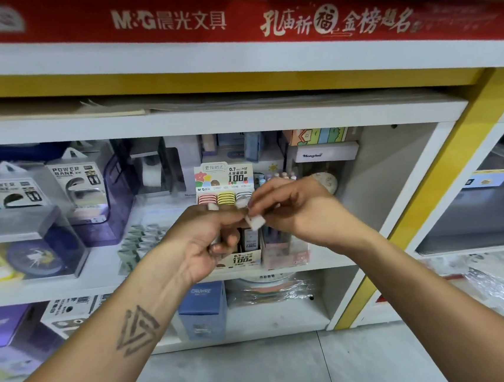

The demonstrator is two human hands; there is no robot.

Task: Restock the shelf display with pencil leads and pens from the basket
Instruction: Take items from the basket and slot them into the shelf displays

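Before the "0.7 HB 100" lead display (224, 181), both hands (247, 219), perhaps pinching leads.

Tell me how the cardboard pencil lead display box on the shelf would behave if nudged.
The pencil lead display box looks like thin printed card, so probably light and easy to slide. Its tall header suggests it could tip backward. The pen box close beside it may steady that side.

Hands meet at mid-frame
Left hand (209, 241) curled, palm up; right hand (289, 205) pinching, both forearms reaching forward.

Bare shelf (375, 179) right of pen box (284, 249)
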